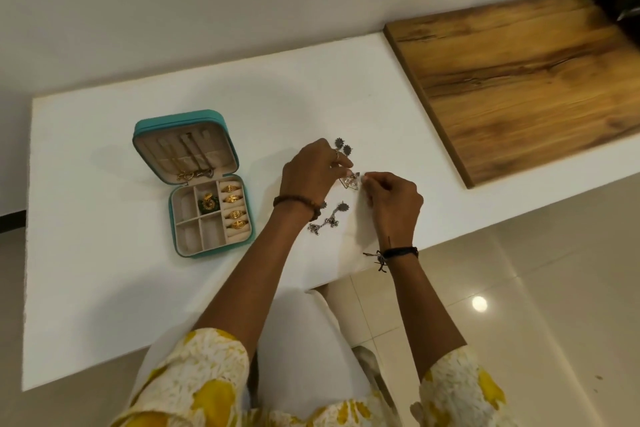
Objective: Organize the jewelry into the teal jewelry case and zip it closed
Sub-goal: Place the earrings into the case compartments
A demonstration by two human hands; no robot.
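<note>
The teal jewelry case (175,215) lies open on the white table (86,288), left of my hands. Its lid holds chains; its ring roll holds several gold rings (235,208), and a green and gold piece (207,203) sits in a middle compartment. My left hand (313,172) and my right hand (393,196) meet over a clear and silver triangular earring (350,180), both pinching it just above the table. Two dark flower studs (343,146) lie beyond my left hand. A pair of dark silver dangle earrings (329,218) lies between my wrists.
A brown wooden board (519,87) rests on the table's right part. The white wall runs along the table's far edge. Tiled floor (536,288) shows at the right, below the table's near edge. My lap in white cloth sits under that edge.
</note>
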